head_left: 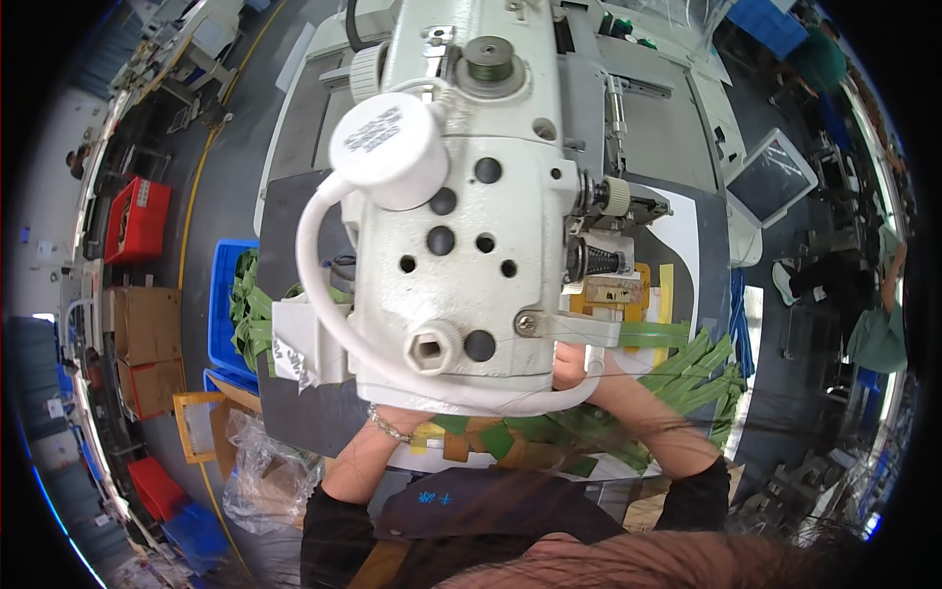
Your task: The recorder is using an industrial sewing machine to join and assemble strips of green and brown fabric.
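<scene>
A large white sewing machine head (461,285) fills the middle of the view and hides much of my hands. My left hand (410,420) reaches under its near left edge, a bracelet (387,426) round the wrist; its fingers are out of sight. At the near right side, partly behind a white cable (319,285), my right hand (569,367) shows only some knuckles, and its fingertips are hidden. Whatever either hand holds cannot be seen. Green strips (692,378) of fabric lie beside my right forearm. More green and tan pieces (498,441) lie along the near table edge.
To the left stands a blue bin (224,312) with green strips in it. Cardboard boxes (149,324) and a red crate (137,221) stand farther left, with a clear plastic bag (257,476) nearer. On the right are a screen (772,179) and a person (873,329).
</scene>
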`<act>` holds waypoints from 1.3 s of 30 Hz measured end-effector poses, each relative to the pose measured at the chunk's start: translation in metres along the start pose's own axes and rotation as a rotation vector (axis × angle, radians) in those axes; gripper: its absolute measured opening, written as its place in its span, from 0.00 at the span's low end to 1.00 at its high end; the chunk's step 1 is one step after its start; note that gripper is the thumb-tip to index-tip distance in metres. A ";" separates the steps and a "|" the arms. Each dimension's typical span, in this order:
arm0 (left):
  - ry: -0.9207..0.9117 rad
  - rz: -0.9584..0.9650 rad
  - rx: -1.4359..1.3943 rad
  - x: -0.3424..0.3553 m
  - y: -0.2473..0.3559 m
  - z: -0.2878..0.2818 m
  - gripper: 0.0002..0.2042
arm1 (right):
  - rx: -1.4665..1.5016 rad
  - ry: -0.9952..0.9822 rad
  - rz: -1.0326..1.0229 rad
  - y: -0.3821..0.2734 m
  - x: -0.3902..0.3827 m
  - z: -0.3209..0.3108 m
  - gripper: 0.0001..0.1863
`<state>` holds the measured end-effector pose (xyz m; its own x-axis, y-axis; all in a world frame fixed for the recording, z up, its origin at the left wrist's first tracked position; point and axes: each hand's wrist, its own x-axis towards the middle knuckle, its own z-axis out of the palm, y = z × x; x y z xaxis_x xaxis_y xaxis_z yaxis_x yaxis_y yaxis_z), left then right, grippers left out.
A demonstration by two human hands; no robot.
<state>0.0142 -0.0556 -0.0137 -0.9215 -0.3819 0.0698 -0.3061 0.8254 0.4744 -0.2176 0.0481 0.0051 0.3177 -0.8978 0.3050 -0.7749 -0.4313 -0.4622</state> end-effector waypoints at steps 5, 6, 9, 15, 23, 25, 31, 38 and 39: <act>-0.055 0.037 -0.036 -0.004 -0.025 -0.020 0.15 | 0.130 0.011 0.132 0.002 -0.004 0.005 0.13; -0.061 0.044 -0.044 -0.012 -0.020 -0.018 0.15 | 0.129 0.016 0.139 0.003 -0.006 0.005 0.13; -0.070 0.046 -0.062 -0.019 -0.029 -0.027 0.15 | -0.056 -0.028 0.041 0.008 -0.007 0.011 0.14; -0.077 0.040 -0.124 -0.007 -0.040 -0.031 0.15 | 0.266 -0.101 0.215 0.007 -0.003 0.011 0.13; -0.078 0.042 -0.219 0.025 -0.035 -0.022 0.15 | -0.005 0.086 -0.024 0.012 -0.011 0.025 0.12; -0.072 0.043 -0.238 0.003 -0.029 -0.029 0.15 | -0.011 0.169 -0.050 0.013 -0.009 0.030 0.12; -0.036 0.044 -0.292 0.009 -0.028 -0.028 0.15 | -0.115 0.127 -0.049 0.005 -0.003 0.015 0.11; -0.022 0.126 -0.163 0.007 -0.034 -0.022 0.15 | -0.104 0.097 0.042 -0.007 -0.004 0.007 0.13; -0.083 0.036 -0.228 0.002 -0.038 -0.014 0.15 | -0.096 0.055 0.022 -0.006 -0.003 0.007 0.13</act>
<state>0.0271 -0.0939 -0.0194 -0.9503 -0.3106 0.0229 -0.2193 0.7193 0.6592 -0.2105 0.0530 0.0008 0.2716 -0.8994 0.3425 -0.8307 -0.3988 -0.3884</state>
